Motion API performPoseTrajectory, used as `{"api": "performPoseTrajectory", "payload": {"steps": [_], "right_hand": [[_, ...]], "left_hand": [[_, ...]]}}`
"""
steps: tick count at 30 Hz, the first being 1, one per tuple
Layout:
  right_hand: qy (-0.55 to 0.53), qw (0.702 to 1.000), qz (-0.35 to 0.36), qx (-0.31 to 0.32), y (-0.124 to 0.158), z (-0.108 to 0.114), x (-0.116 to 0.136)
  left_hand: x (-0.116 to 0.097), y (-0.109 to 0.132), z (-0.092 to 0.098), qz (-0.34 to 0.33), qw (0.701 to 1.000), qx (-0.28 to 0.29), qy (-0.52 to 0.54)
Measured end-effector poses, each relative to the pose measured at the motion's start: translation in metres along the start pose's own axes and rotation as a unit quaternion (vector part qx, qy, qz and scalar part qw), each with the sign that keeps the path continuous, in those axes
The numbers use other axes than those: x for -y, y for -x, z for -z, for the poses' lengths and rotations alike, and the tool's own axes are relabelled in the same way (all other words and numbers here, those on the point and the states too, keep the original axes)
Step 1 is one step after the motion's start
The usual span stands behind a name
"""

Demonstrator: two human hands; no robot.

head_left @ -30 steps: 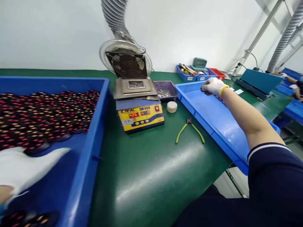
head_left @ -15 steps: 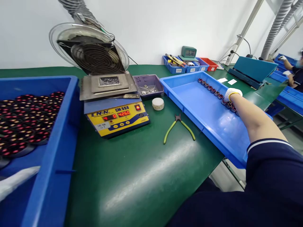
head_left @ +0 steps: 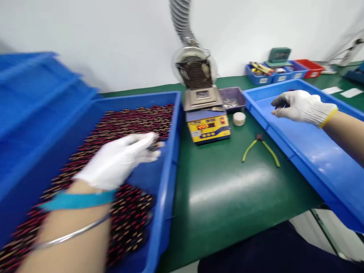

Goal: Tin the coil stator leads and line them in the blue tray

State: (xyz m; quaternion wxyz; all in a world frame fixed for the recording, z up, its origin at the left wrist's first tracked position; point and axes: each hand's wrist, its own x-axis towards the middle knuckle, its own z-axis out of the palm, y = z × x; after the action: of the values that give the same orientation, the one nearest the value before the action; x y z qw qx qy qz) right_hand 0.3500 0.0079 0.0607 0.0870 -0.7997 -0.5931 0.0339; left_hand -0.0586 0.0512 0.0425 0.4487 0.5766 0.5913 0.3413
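My left hand [head_left: 122, 157], in a white glove, is over the left blue tray [head_left: 163, 189]. Its fingers are closed on a small dark part [head_left: 155, 144], mostly hidden by the glove and blurred. Around it the tray holds many small black parts [head_left: 131, 220] with pink and copper-coloured tips. Above the right blue tray [head_left: 307, 140] hovers my right hand [head_left: 301, 108], also gloved, its thumb and dark-tipped fingers apart with nothing seen between them. That hand hides most of the row of parts in this tray.
Between the trays stands a yellow-fronted solder pot [head_left: 210, 127] under a fume fan [head_left: 196, 72]. Green-handled cutters [head_left: 259, 140], a round white tin [head_left: 239, 118] and a grey bin [head_left: 233, 99] lie on the green table. Small tool boxes [head_left: 258, 77] and a clock [head_left: 279, 55] are behind.
The view has swung left. My right hand has lifted from the row of parts in the right tray, and my left hand has reached further into the left tray.
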Motion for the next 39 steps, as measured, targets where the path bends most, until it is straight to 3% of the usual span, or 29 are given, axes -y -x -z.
{"api": "performPoseTrajectory", "payload": {"steps": [2,3,5,8,10,13,16,19,23,28,33,39], "right_hand": [[-0.072,0.986,0.144,0.031,0.027,-0.007,0.059],[-0.082,0.978,0.190,0.036,0.042,-0.011,0.085],[-0.122,0.961,0.249,0.004,0.068,-0.023,0.127],[-0.219,0.932,0.289,0.016,0.082,-0.049,0.161],[-0.276,0.915,0.294,0.021,0.080,-0.065,0.165],[-0.288,0.915,0.282,0.008,0.073,-0.077,0.157],[-0.247,0.919,0.306,-0.015,0.071,-0.079,0.149],[-0.208,0.906,0.369,-0.025,0.068,-0.078,0.146],[-0.197,0.884,0.423,-0.005,0.065,-0.079,0.144],[-0.251,0.910,0.326,0.042,0.067,-0.077,0.144],[-0.323,0.895,0.277,0.136,0.067,-0.078,0.146],[-0.266,0.910,0.308,0.075,0.069,-0.079,0.147]], "left_hand": [[-0.001,0.010,-0.007,0.005,0.996,0.022,0.081],[-0.001,0.015,-0.014,0.009,0.982,0.063,0.179],[0.001,0.023,-0.033,0.015,0.947,0.148,0.285],[0.008,0.034,-0.058,-0.010,0.917,0.206,0.341],[0.012,0.037,-0.065,-0.013,0.909,0.227,0.348],[0.015,0.035,-0.067,0.023,0.904,0.261,0.337],[0.013,0.033,-0.065,0.032,0.930,0.255,0.262],[0.010,0.034,-0.064,-0.003,0.963,0.226,0.143],[0.013,0.037,-0.067,-0.047,0.974,0.208,0.075],[0.019,0.037,-0.071,-0.099,0.983,0.148,0.055],[0.022,0.035,-0.072,-0.108,0.989,0.104,0.006],[0.026,0.034,-0.071,-0.183,0.972,0.080,-0.121]]}}
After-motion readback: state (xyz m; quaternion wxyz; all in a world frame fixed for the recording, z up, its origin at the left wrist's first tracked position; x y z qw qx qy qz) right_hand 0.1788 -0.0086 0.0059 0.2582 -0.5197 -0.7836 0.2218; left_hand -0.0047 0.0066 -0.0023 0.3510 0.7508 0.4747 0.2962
